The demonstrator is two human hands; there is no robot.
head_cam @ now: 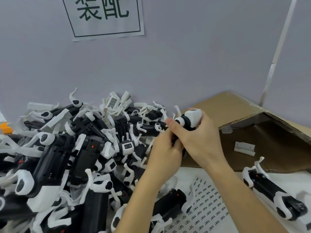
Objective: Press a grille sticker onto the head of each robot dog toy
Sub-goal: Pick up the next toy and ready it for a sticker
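Observation:
I hold one black and white robot dog toy (pixel 189 119) up in front of me, its white head (pixel 195 115) pointing up and to the right. My right hand (pixel 200 140) grips the toy around its neck and body from the right. My left hand (pixel 164 153) holds the lower part of the toy from the left, fingers curled against it. A sticker sheet (pixel 204 211) with several small dark grille stickers lies on the white table below my arms. Whether a sticker is on the head, I cannot tell.
A big pile of robot dog toys (pixel 67 157) fills the left half of the table up to the grey wall. Another toy (pixel 272 194) lies at the right. An open cardboard box (pixel 262 140) stands behind my hands. A paper sign (pixel 102 15) hangs on the wall.

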